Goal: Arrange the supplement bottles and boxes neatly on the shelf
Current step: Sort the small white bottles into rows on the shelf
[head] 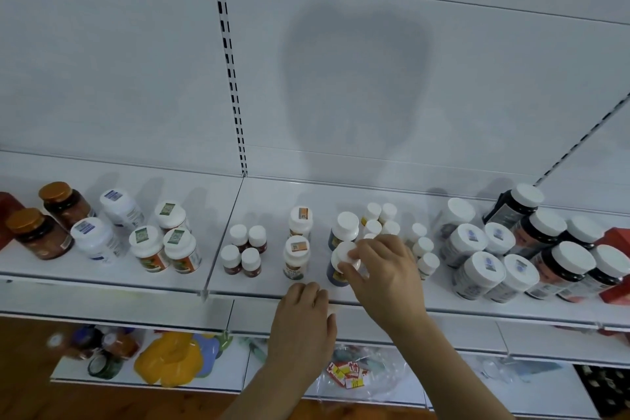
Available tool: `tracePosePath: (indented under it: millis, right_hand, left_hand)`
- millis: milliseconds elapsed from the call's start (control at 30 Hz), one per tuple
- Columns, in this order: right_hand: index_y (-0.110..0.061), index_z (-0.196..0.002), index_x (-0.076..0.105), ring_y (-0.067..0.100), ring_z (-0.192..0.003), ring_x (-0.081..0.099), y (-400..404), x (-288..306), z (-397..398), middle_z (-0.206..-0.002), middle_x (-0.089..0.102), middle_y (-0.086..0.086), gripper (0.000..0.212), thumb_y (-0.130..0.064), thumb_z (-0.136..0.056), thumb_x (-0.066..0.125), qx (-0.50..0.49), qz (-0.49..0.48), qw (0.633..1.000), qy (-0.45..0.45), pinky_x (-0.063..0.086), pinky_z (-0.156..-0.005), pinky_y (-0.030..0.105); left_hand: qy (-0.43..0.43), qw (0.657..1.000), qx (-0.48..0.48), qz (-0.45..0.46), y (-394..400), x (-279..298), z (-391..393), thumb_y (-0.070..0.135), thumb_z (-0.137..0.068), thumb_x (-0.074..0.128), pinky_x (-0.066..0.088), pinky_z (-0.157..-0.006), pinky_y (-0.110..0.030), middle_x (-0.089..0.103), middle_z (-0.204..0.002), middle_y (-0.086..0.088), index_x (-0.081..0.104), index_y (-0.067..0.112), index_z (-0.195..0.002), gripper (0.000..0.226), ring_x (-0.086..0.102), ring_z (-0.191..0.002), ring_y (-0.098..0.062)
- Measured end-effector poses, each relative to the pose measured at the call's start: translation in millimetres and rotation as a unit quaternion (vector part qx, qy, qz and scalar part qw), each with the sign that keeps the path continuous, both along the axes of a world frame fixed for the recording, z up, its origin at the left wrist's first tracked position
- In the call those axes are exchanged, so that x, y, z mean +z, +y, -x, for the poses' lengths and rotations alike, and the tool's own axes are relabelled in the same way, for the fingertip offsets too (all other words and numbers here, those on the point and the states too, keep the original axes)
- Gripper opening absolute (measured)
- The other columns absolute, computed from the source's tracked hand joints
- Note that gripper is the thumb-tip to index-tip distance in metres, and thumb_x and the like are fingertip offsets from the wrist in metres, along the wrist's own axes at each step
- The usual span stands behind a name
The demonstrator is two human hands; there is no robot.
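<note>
- While most of the stock already stands upright in small clusters along the shelf [306,194], the job looks well along but not finished: the large white-capped bottles [484,259] toward the right end sit crowded and uneven, and a red box [617,293] at the right front edge lies tilted.
- Toward the left end, two amber-capped jars [44,218], two white bottles [102,222] and three orange-labelled ones [167,239] stand in loose rows that seem close to tidy.
- Near the middle, four small brown bottles [243,249] form a neat square, with two tall labelled bottles [298,242] in a front-to-back line beside them.
- The right hand [381,269] pinches the white cap of a dark bottle [341,266] near the front edge, fingers curled round the cap rim; a matching dark bottle [344,228] stands just behind it.
- The left hand [303,320] hangs at the front lip of the shelf, just left of that bottle, fingers curled round something white that is mostly hidden; what it is cannot be told.
- Judging by this, lining up the held bottle and straightening the right end remain.
</note>
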State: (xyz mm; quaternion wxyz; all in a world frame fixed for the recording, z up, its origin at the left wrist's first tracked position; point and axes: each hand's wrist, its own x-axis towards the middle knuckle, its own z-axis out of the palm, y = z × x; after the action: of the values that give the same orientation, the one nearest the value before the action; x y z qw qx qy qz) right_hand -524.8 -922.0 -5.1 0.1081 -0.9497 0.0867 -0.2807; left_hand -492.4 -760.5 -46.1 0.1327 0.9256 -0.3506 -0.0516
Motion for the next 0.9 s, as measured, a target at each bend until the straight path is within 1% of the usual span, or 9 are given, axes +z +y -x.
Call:
tracePosePath:
  millis: [67, 133, 267, 367, 467, 533, 667, 767, 900]
  right_hand:
    - [-0.013, -0.082, 0.073, 0.028, -0.089, 0.064, 1, -3, -1, -0.087, 0.074, -0.001, 0.02, -0.022, -0.073, 0.088, -0.004, 0.009, 1.0, 0.007, 0.055, -0.074, 0.04]
    - [-0.013, -0.083, 0.073, 0.029, -0.091, 0.065, 1, -4, -3, -0.089, 0.074, 0.0, 0.02, -0.022, -0.073, 0.088, -0.009, 0.013, 1.0, 0.011, 0.055, -0.075, 0.04]
    - [-0.013, -0.084, 0.072, 0.028, -0.094, 0.062, 0, -6, -3, -0.094, 0.073, 0.0, 0.018, -0.027, -0.079, 0.082, -0.005, 0.006, 1.0, 0.026, 0.055, -0.076, 0.041]
    - [-0.012, -0.088, 0.075, 0.028, -0.095, 0.062, -5, 3, -6, -0.098, 0.072, 0.003, 0.018, -0.03, -0.086, 0.075, -0.013, -0.013, 1.0, -0.005, 0.053, -0.08, 0.04]
    - [-0.01, -0.088, 0.076, 0.033, -0.091, 0.063, -15, 17, -25, -0.091, 0.074, 0.005, 0.015, -0.024, -0.086, 0.072, -0.032, -0.019, 0.999, -0.03, 0.054, -0.078, 0.041]
    - [-0.011, -0.089, 0.077, 0.035, -0.096, 0.062, -19, 27, -41, -0.09, 0.075, 0.004, 0.011, -0.021, -0.084, 0.075, -0.052, -0.03, 0.998, 0.01, 0.054, -0.078, 0.043]
    - [-0.021, -0.116, 0.071, 0.025, -0.115, 0.053, -21, 47, -65, -0.112, 0.07, -0.001, 0.027, -0.036, -0.094, 0.063, -0.071, -0.069, 0.974, 0.206, 0.048, -0.087, 0.035]
    - [-0.026, -0.115, 0.065, 0.021, -0.099, 0.054, -24, 54, -76, -0.112, 0.066, 0.001, 0.025, -0.037, -0.092, 0.061, -0.079, -0.093, 0.947, 0.296, 0.046, -0.076, 0.031]
    - [-0.024, -0.109, 0.064, 0.02, -0.089, 0.055, -25, 53, -80, -0.104, 0.063, 0.0, 0.021, -0.034, -0.091, 0.062, -0.094, -0.092, 0.942, 0.31, 0.044, -0.07, 0.029]
  left_hand:
    - [-0.006, 1.0, 0.003, -0.005, -1, -6, 1, 0.044, -0.104, 0.035, 0.026, -0.118, -0.036, 0.037, -0.154, 0.0, 0.037, 0.021, -0.15, 0.052, 0.03, -0.142, -0.022]
    - [-0.009, 1.0, 0.003, -0.025, -1, -12, 2, 0.042, -0.1, 0.044, 0.035, -0.113, -0.038, 0.047, -0.147, -0.002, 0.048, 0.019, -0.144, 0.049, 0.04, -0.136, -0.024]
    - [-0.039, 0.999, -0.001, -0.035, -2, -25, 0, 0.039, -0.074, 0.079, 0.057, -0.088, -0.04, 0.069, -0.116, -0.004, 0.072, 0.016, -0.111, 0.044, 0.065, -0.106, -0.026]
    - [-0.073, 0.997, -0.011, -0.01, -3, -30, -2, 0.034, -0.068, 0.084, 0.058, -0.084, -0.041, 0.07, -0.111, -0.004, 0.074, 0.014, -0.107, 0.045, 0.067, -0.101, -0.027]
    - [-0.09, 0.996, -0.014, 0.01, -1, -30, -5, 0.032, -0.07, 0.082, 0.058, -0.085, -0.039, 0.07, -0.11, -0.001, 0.074, 0.016, -0.107, 0.041, 0.066, -0.102, -0.024]
    - [-0.086, 0.996, -0.012, 0.013, -1, -29, -6, 0.032, -0.068, 0.084, 0.058, -0.084, -0.037, 0.071, -0.108, 0.001, 0.075, 0.017, -0.105, 0.041, 0.067, -0.1, -0.023]
    - [-0.089, 0.996, -0.016, 0.015, 0, -31, -6, 0.034, -0.071, 0.081, 0.059, -0.086, -0.037, 0.07, -0.11, 0.001, 0.074, 0.017, -0.108, 0.041, 0.066, -0.103, -0.022]
    - [-0.088, 0.996, -0.015, 0.024, 1, -32, -6, 0.033, -0.071, 0.081, 0.058, -0.087, -0.036, 0.069, -0.11, 0.002, 0.073, 0.017, -0.109, 0.042, 0.065, -0.104, -0.022]
    - [-0.093, 0.994, -0.007, 0.048, 1, -33, -6, 0.033, -0.072, 0.08, 0.058, -0.087, -0.036, 0.068, -0.11, 0.002, 0.073, 0.017, -0.11, 0.042, 0.065, -0.104, -0.021]
